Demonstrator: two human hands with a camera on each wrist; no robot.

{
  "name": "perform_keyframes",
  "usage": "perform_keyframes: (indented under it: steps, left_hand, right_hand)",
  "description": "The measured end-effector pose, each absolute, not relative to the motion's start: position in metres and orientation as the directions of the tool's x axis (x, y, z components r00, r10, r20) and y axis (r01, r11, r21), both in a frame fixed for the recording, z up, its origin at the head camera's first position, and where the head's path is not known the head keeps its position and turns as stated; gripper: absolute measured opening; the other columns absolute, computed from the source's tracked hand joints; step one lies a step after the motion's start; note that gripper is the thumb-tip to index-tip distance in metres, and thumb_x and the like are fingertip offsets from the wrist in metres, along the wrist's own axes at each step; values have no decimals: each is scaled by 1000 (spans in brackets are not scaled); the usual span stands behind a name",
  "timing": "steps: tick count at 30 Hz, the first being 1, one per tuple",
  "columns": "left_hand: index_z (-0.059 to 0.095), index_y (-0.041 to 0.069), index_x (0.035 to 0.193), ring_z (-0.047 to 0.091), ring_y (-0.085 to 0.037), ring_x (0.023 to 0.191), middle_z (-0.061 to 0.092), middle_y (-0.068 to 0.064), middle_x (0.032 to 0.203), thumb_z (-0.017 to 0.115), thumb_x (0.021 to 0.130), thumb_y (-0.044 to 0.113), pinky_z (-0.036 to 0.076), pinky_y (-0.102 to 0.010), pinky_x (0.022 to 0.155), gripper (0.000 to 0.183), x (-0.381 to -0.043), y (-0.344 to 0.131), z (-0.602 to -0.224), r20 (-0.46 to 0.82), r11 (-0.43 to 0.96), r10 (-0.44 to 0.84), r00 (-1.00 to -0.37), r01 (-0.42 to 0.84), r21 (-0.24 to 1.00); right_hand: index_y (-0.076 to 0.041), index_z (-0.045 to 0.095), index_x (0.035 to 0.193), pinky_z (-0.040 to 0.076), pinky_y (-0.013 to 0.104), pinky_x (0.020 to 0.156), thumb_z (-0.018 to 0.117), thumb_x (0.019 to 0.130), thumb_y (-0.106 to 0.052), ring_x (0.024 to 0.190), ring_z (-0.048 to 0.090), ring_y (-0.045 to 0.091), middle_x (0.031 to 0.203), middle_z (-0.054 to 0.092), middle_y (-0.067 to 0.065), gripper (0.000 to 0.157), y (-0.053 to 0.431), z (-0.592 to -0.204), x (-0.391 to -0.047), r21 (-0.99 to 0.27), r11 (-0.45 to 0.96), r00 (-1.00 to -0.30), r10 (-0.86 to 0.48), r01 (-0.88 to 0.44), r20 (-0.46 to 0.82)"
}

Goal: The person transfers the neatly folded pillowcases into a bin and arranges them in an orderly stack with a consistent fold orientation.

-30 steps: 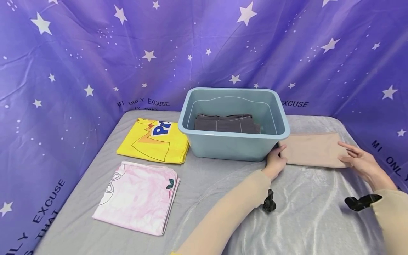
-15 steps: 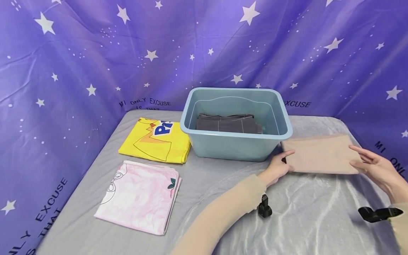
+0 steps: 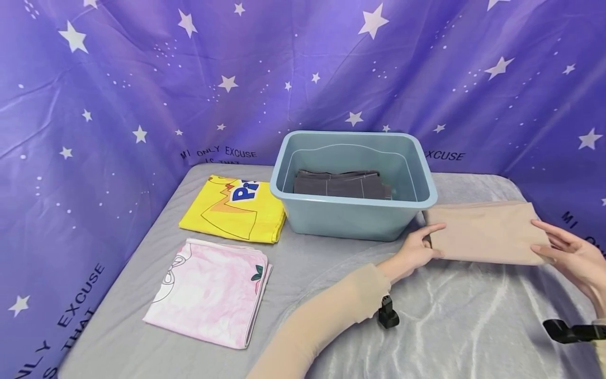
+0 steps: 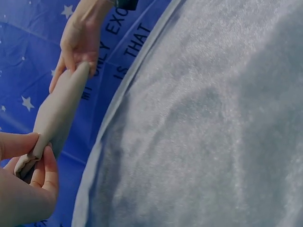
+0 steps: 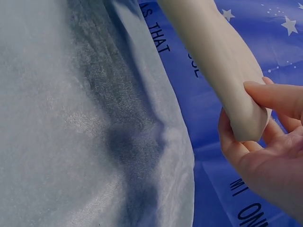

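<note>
A folded beige cloth (image 3: 487, 231) is held up between both hands, to the right of the blue-grey bin in the head view. My left hand (image 3: 416, 250) pinches its left end; in the left wrist view the thumb and fingers of that left hand (image 4: 31, 175) squeeze the folded edge. At the other end my right hand (image 3: 575, 258) grips the cloth. The right wrist view shows the right hand (image 5: 265, 137) with its thumb on one face of the beige cloth (image 5: 227, 71) and fingers behind it.
The blue-grey plastic bin (image 3: 350, 218) stands at the back middle with a folded dark checked cloth (image 3: 338, 184) inside. To its left lie a folded yellow printed cloth (image 3: 236, 210) and a folded pink-white cloth (image 3: 208, 295). All rest on a grey bedspread (image 3: 307, 273) before a purple starry curtain (image 3: 284, 63).
Both hands have lifted the beige cloth from the bedspread and brought it nearer and slightly to the right. The bin and the other cloths stay in place.
</note>
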State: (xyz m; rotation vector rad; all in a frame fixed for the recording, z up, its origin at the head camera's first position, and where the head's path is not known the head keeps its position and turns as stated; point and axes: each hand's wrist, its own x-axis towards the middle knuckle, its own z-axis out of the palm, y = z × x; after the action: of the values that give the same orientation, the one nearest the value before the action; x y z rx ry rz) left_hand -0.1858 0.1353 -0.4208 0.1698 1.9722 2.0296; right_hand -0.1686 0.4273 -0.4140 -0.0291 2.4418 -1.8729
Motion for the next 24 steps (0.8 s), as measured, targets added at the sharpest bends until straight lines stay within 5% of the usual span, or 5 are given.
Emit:
perform_keyframes:
  steps: [3,5,11,18,24]
  left_hand:
    - [59,24,123,24,-6,39,30,3,43,63,74,-15,21,-18,38,63,-184,133,-417,-102,-9,323,-941,-111,994]
    - [57,24,124,23,-6,39,29,3,44,63,75,-14,21,-18,38,63,-183,131,-416,-81,-17,341,-937,-92,996]
    - [54,23,128,24,-6,40,27,3,47,63,77,-12,24,-17,39,63,-181,126,-412,-6,-16,393,-919,-14,1000]
    - [52,22,130,32,-2,45,34,5,52,66,76,-9,29,-14,42,63,-180,126,-403,56,41,420,-906,81,996]
    - [49,20,133,38,1,49,41,5,54,66,77,-8,33,-12,43,65,-177,125,-389,96,92,471,-877,158,983]
  right_hand:
    - [-26,35,141,36,5,85,49,88,10,114,39,-11,140,26,-22,65,430,-414,-167,-999,51,-997,-73,-15,12]
    - [-25,38,139,38,3,72,49,87,12,104,44,-14,139,28,-21,65,430,-413,-166,-1000,-12,-997,-74,-28,29]
    - [-27,25,144,17,0,96,48,90,5,128,-6,-12,147,1,-23,67,445,-429,-172,-999,48,-997,-71,1,-4]
    - [-13,30,143,44,8,73,46,85,19,109,47,-9,137,41,-17,69,495,-473,-201,-991,-111,-991,-102,-79,90]
    - [-9,30,143,48,15,70,45,84,21,99,58,0,120,59,-10,68,502,-478,-204,-972,-219,-984,-132,-85,116]
